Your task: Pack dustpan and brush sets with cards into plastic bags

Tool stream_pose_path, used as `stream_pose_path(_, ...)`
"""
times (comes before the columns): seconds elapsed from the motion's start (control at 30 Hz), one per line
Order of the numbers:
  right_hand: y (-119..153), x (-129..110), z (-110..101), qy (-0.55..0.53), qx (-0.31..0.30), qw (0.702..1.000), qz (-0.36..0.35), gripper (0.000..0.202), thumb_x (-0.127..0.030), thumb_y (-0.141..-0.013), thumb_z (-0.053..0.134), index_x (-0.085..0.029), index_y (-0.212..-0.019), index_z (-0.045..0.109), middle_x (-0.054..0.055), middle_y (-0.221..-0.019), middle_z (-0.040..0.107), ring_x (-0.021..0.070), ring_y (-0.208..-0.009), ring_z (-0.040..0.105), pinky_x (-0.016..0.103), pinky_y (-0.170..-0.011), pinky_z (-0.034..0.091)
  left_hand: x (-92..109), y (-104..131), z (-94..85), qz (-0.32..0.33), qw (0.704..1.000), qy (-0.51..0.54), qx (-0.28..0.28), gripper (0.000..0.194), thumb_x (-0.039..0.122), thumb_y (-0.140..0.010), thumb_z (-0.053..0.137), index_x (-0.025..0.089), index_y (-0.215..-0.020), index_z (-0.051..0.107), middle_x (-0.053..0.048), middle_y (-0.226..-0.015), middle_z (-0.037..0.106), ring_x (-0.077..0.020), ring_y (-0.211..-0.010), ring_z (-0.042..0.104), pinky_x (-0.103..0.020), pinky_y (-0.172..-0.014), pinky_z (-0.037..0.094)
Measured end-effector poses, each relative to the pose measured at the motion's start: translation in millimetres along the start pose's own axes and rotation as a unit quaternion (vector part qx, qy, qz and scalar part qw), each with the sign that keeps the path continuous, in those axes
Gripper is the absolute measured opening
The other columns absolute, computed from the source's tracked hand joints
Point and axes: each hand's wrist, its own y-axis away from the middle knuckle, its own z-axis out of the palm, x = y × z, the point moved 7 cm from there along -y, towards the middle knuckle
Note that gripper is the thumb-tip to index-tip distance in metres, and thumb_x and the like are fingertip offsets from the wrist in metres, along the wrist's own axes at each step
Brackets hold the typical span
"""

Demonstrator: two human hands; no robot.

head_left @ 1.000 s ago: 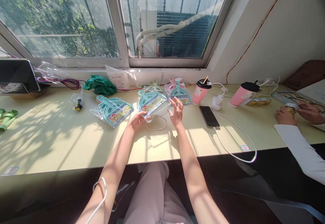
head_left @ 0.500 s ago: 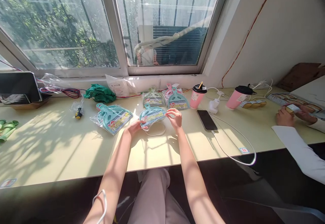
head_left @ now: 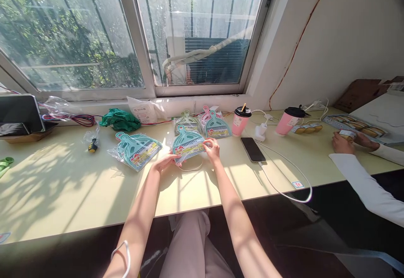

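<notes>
Teal plastic shows through the clear wrap of the packet (head_left: 187, 142), its handle loop up and a yellow, red-flowered label across it. Left hand (head_left: 167, 160) and right hand (head_left: 211, 148) pinch its sides above the table (head_left: 94, 189), between the teal stack (head_left: 138, 148) and the phone (head_left: 253, 149).

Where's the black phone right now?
Head view, right of center: the black phone lies on the table, nearer than the white charger, right of the right hand.
</notes>
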Motion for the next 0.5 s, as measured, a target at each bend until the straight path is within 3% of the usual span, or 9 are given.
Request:
stream_pose_path(0.1, 4.9, 10.5, -0.9, -0.061, 0.018, 0.996, 0.069, 0.041, -0.020, -0.072, 0.079, -0.024, -0.112, 0.072, 0.003, -0.108, 0.077, 0.0168, -0.087, 0.069, 0.028, -0.071, 0.062, -3.3, -0.4, 2.6, -0.003, 1.000, 0.010, -0.017, 0.075, 0.013, -0.073, 0.084, 0.010, -0.143, 0.058, -0.020, -0.102, 0.078, -0.0326, -0.081, 0.079, -0.046, -0.085, 0.063)
stream_pose_path(0.17, 7.2, 22.8, 1.2, -0.086, 0.003, 0.985, 0.148, 0.051, -0.016, -0.069, 0.079, -0.019, -0.119, 0.070, 0.003, -0.093, 0.079, 0.0187, -0.083, 0.071, 0.031, -0.068, 0.064, -6.4, 0.2, 4.2, -0.020, 0.999, 0.023, -0.012, 0.076, 0.010, -0.074, 0.083, 0.009, -0.145, 0.057, -0.019, -0.097, 0.078, -0.0324, -0.080, 0.078, -0.047, -0.088, 0.062)
stream_pose_path(0.23, 7.2, 31.9, 3.4, -0.092, -0.019, 0.976, 0.199, 0.042, -0.014, -0.068, 0.077, -0.014, -0.111, 0.074, 0.003, -0.080, 0.078, 0.0195, -0.075, 0.071, 0.032, -0.065, 0.064, -7.1, 1.2, 5.6, -0.034, 0.999, 0.037, 0.002, 0.076, 0.007, -0.074, 0.081, 0.008, -0.146, 0.057, -0.019, -0.097, 0.078, -0.0334, -0.082, 0.079, -0.049, -0.090, 0.061)
stream_pose_path(0.3, 3.4, 35.4, 2.6, -0.094, -0.021, 0.974, 0.204, 0.029, -0.015, -0.069, 0.075, -0.013, -0.098, 0.077, 0.002, -0.074, 0.076, 0.0182, -0.070, 0.070, 0.031, -0.063, 0.064, -3.7, 2.2, 6.6, -0.029, 0.998, 0.048, 0.021, 0.074, 0.008, -0.075, 0.081, 0.010, -0.146, 0.059, -0.019, -0.101, 0.077, -0.0343, -0.086, 0.079, -0.052, -0.093, 0.061)
stream_pose_path(0.37, -1.5, 37.6, -1.9, -0.097, 0.008, 0.976, 0.196, 0.022, -0.017, -0.070, 0.072, -0.013, -0.091, 0.078, 0.000, -0.070, 0.074, 0.0165, -0.066, 0.068, 0.028, -0.061, 0.062, 2.9, 3.1, 10.7, -0.001, 0.999, 0.049, 0.017, 0.076, 0.010, -0.074, 0.082, 0.015, -0.147, 0.060, -0.018, -0.109, 0.077, -0.0349, -0.092, 0.078, -0.055, -0.097, 0.059)
stream_pose_path(0.5, -6.2, 44.3, -13.2, -0.104, 0.096, 0.969, 0.202, 0.023, -0.020, -0.066, 0.071, -0.014, -0.088, 0.074, -0.002, -0.067, 0.071, 0.0156, -0.064, 0.067, 0.025, -0.056, 0.059, 12.6, 4.5, 24.5, 0.084, 0.995, 0.048, -0.001, 0.104, 0.001, -0.060, 0.085, 0.031, -0.155, 0.055, -0.013, -0.138, 0.070, -0.0349, -0.107, 0.074, -0.057, -0.107, 0.054)
